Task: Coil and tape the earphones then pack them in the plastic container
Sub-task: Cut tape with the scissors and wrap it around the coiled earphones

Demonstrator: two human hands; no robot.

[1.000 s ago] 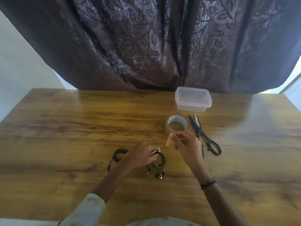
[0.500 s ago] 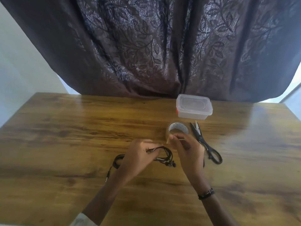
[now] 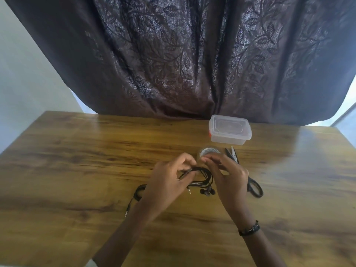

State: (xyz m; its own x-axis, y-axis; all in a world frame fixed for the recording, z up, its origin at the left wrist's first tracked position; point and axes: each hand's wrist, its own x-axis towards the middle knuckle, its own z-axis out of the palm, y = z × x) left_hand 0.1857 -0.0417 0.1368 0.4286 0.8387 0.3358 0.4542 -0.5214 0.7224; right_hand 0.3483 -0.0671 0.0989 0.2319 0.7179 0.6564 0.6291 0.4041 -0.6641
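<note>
The left hand (image 3: pixel 167 178) pinches the coiled earphones (image 3: pixel 202 180) just above the bench (image 3: pixel 77 160), thumb and fingers closed on the cable bundle. The right hand (image 3: pixel 227 176) meets the coil from the right with fingers curled; what it pinches cannot be made out. A second earphone set (image 3: pixel 137 193) lies left of the left hand. The tape roll (image 3: pixel 209 152) sits just beyond the hands, the scissors (image 3: pixel 252 187) to the right. The lidded plastic container (image 3: pixel 230 130) stands at the far edge.
</note>
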